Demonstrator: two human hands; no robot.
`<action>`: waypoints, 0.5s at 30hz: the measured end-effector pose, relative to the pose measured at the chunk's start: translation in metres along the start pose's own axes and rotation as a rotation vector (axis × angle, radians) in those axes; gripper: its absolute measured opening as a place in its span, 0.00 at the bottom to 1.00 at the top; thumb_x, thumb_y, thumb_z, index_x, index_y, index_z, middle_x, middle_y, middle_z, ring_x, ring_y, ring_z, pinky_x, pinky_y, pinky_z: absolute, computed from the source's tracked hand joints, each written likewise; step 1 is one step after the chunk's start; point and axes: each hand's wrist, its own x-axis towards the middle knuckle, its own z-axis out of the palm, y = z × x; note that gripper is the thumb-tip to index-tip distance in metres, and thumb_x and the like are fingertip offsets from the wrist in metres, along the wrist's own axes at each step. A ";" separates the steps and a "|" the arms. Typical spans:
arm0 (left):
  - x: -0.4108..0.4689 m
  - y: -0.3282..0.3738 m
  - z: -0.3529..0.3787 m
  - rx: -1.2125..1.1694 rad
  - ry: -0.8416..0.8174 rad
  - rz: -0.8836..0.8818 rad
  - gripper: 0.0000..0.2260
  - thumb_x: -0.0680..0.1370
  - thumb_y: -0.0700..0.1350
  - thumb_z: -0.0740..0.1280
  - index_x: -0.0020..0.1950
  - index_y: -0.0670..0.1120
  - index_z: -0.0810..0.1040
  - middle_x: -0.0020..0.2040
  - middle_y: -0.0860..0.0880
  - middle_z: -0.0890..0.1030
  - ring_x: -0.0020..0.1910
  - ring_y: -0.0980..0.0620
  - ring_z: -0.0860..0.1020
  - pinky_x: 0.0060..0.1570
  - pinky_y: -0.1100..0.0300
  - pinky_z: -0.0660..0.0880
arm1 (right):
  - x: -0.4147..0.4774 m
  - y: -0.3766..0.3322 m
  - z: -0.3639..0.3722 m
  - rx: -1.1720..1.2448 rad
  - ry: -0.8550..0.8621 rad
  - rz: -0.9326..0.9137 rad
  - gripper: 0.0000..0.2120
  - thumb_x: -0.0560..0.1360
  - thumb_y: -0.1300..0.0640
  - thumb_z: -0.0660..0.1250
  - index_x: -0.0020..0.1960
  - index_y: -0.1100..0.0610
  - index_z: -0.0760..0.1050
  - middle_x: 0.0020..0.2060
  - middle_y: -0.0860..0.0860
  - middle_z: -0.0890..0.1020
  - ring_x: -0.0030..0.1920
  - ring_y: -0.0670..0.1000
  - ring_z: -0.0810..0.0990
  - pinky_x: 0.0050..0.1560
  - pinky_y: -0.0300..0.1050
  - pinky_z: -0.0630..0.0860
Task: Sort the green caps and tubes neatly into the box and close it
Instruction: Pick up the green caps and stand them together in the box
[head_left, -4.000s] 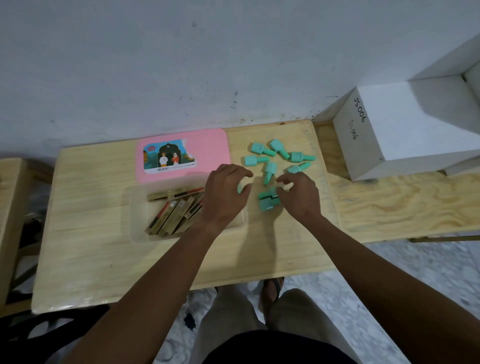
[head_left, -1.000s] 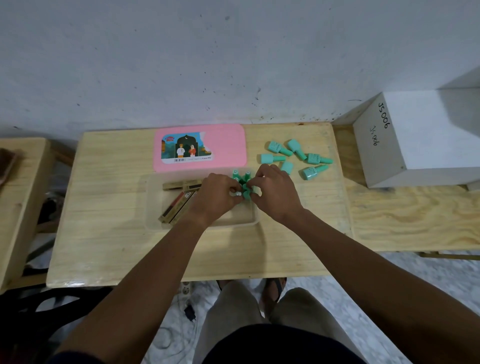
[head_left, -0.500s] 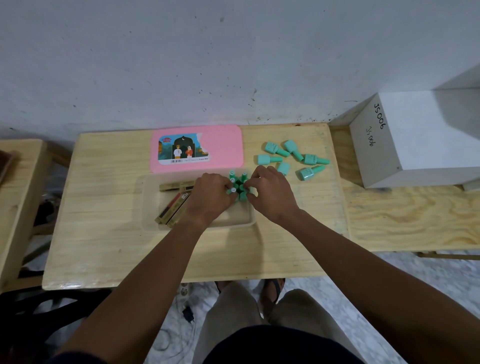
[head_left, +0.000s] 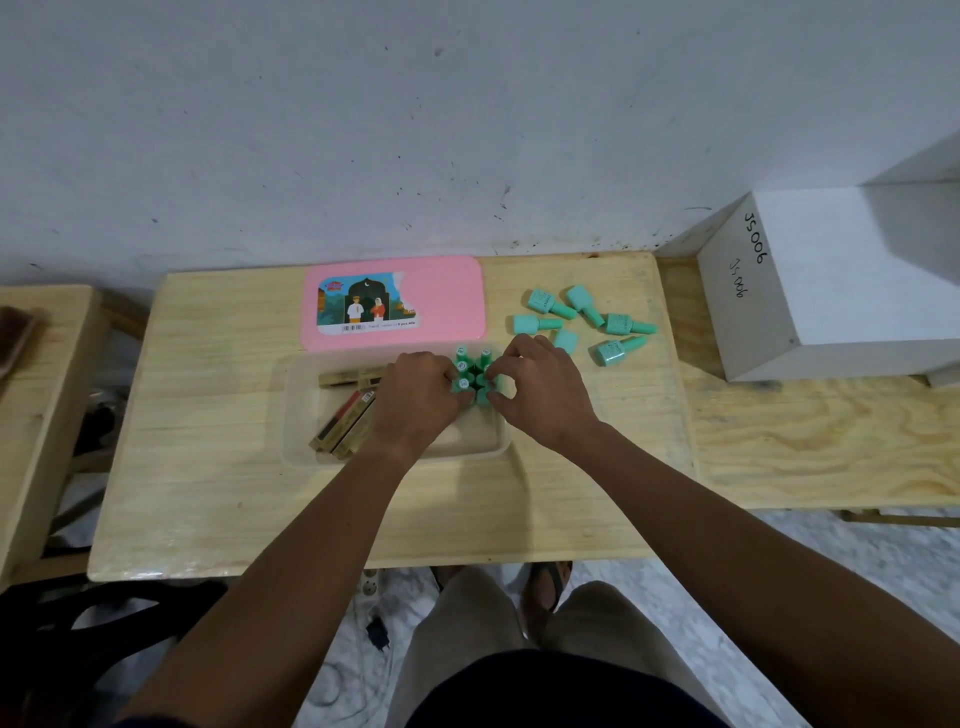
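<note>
A clear plastic box (head_left: 301, 410) sits mid-table. Several green bottles (head_left: 474, 370) stand upright in a tight cluster in its back right corner. My left hand (head_left: 415, 402) presses the cluster from the left, fingers on the front bottles. From the right, my right hand (head_left: 540, 392) pinches the nearest bottles. Several gold and brown tubes (head_left: 347, 421) lie in the box's left part, some hidden under my left hand. Several more green bottles (head_left: 584, 322) lie loose on the table to the right. The pink lid (head_left: 447, 301) lies flat behind the box.
A white carton (head_left: 831, 280) marked JS006 stands on the wooden bench at the right. The wall runs close behind the table (head_left: 208, 493). Another wooden surface (head_left: 31, 405) sits to the left. My legs and sandalled feet show below the table's front edge.
Four seconds ago both hands gathered green bottles on the table right of the box. They have since carried them into the box, where they now stand upright; both hands stay pressed on the cluster.
</note>
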 end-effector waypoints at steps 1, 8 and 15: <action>-0.001 0.001 -0.003 0.023 0.000 0.005 0.12 0.68 0.54 0.73 0.45 0.47 0.86 0.39 0.48 0.85 0.40 0.46 0.81 0.42 0.52 0.78 | -0.001 0.002 -0.002 0.032 0.015 0.002 0.12 0.69 0.49 0.72 0.50 0.51 0.82 0.43 0.50 0.77 0.46 0.53 0.75 0.44 0.48 0.72; 0.006 0.045 -0.010 -0.001 0.108 0.129 0.11 0.71 0.50 0.72 0.52 0.50 0.84 0.50 0.50 0.84 0.46 0.48 0.82 0.47 0.54 0.77 | -0.007 0.060 -0.021 0.129 0.151 0.336 0.09 0.72 0.53 0.69 0.51 0.52 0.82 0.49 0.52 0.81 0.51 0.55 0.78 0.46 0.49 0.77; 0.043 0.111 0.041 0.008 -0.064 0.144 0.13 0.75 0.50 0.69 0.57 0.47 0.82 0.54 0.46 0.83 0.55 0.44 0.78 0.53 0.52 0.74 | -0.011 0.126 -0.032 -0.029 0.036 0.459 0.16 0.71 0.59 0.67 0.58 0.49 0.80 0.52 0.54 0.78 0.51 0.58 0.78 0.48 0.50 0.76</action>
